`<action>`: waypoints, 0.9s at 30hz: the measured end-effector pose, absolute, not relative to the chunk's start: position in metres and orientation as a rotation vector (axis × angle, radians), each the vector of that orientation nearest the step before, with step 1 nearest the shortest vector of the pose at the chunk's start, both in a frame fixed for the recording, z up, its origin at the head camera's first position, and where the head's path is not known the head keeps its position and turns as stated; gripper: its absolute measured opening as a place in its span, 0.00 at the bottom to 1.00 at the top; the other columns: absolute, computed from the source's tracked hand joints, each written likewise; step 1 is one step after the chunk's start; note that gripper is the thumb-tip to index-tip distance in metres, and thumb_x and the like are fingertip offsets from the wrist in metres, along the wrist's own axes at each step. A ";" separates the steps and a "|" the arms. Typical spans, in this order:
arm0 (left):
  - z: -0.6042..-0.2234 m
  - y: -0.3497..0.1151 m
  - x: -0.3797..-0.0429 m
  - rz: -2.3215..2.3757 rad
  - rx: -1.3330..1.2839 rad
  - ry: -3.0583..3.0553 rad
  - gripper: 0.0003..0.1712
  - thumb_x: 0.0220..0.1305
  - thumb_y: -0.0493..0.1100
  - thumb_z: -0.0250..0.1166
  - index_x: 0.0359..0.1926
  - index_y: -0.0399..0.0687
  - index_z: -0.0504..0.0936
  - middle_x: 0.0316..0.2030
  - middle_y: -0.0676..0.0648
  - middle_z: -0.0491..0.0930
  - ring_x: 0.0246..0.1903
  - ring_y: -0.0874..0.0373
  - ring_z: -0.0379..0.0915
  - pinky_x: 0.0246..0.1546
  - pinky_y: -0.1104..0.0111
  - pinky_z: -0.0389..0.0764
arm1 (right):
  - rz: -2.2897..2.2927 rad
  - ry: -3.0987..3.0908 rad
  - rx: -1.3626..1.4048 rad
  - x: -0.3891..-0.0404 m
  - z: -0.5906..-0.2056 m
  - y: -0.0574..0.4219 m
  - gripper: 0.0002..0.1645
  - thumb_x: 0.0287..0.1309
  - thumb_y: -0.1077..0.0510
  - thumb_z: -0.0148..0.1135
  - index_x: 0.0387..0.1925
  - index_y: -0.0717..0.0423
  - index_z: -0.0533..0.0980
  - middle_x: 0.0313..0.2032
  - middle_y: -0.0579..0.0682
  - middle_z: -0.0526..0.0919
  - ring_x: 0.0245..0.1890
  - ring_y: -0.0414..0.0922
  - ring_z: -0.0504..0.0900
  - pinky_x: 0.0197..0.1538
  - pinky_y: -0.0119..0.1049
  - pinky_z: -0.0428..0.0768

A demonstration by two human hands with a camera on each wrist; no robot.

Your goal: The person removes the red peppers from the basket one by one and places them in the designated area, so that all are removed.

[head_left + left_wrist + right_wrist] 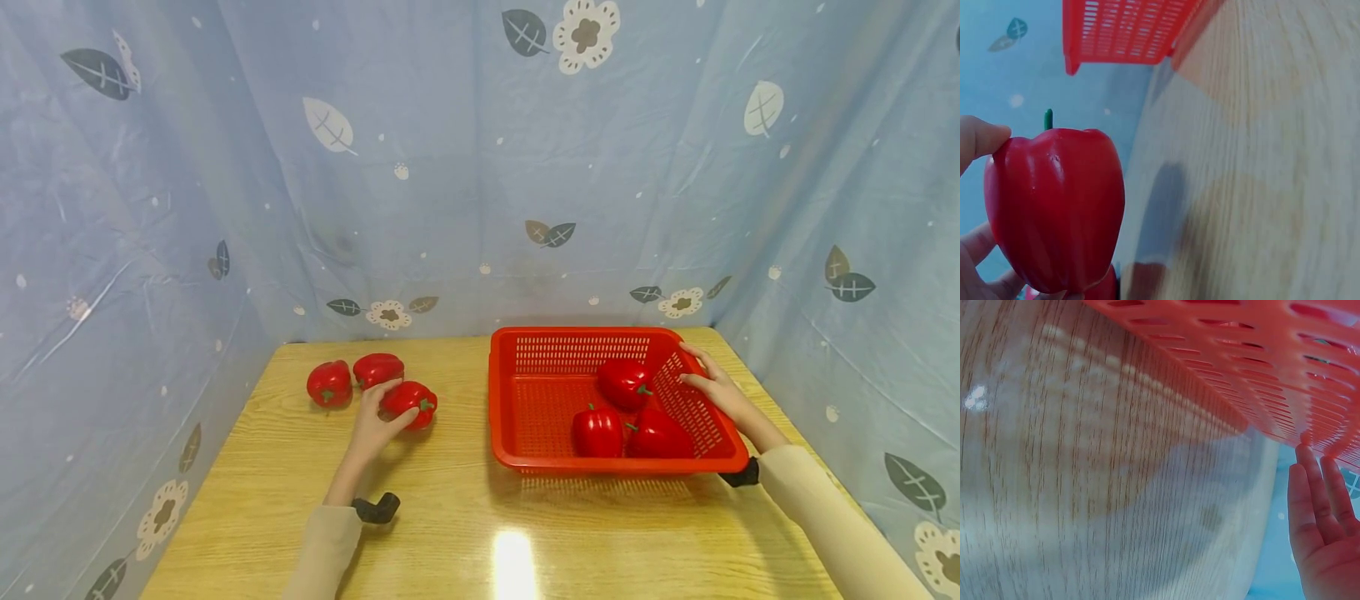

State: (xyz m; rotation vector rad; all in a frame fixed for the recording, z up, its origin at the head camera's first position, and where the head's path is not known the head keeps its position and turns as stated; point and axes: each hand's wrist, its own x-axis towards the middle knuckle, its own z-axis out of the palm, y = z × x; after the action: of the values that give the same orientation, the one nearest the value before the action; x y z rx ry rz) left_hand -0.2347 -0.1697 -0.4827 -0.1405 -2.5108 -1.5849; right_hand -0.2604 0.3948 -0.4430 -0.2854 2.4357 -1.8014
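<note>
My left hand pinches a red bell pepper with a green stem. In the left wrist view the bell pepper sits between the thumb at its top and fingers beneath, and its shadow falls on the table. Two more bell peppers, one at the left and another behind, lie beside that hand. At the right, my right hand holds the side rim of a red plastic basket. Thumb and a finger reach over the rim, while other fingers lie straight against the outer wall.
Inside the basket are three red bell peppers: one at the back, one in front and one at the right. A wooden table carries everything. Blue patterned curtains hang behind it and along both sides.
</note>
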 end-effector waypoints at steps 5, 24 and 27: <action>-0.485 -0.178 -0.230 -1.584 -0.099 -2.526 0.36 0.52 0.47 0.70 0.61 0.45 0.68 0.60 0.40 0.60 0.59 0.45 0.58 0.57 0.49 0.65 | -1.787 2.439 -0.270 -0.260 -0.442 0.395 0.35 0.68 0.64 0.43 0.71 0.53 0.44 0.49 0.46 0.67 0.33 0.43 0.83 0.33 0.37 0.83; -0.488 -0.216 -0.215 -1.540 0.015 -2.554 0.37 0.54 0.48 0.69 0.63 0.46 0.66 0.61 0.39 0.57 0.61 0.45 0.55 0.58 0.51 0.63 | -1.771 2.439 -0.243 -0.266 -0.450 0.400 0.35 0.69 0.62 0.42 0.72 0.53 0.41 0.59 0.71 0.54 0.34 0.41 0.82 0.34 0.38 0.83; -0.488 -0.221 -0.214 -1.514 0.031 -2.556 0.36 0.55 0.47 0.68 0.63 0.44 0.65 0.61 0.39 0.57 0.60 0.45 0.55 0.56 0.53 0.64 | -1.770 2.437 -0.236 -0.266 -0.450 0.401 0.36 0.69 0.62 0.42 0.72 0.52 0.41 0.59 0.72 0.54 0.34 0.42 0.82 0.34 0.38 0.83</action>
State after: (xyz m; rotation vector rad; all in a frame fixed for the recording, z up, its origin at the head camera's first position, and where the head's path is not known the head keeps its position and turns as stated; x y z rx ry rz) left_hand -0.2136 -0.2212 -0.4885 0.0315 -2.5565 -1.5142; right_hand -0.2663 0.4012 -0.4501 -0.2365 2.4369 -1.7699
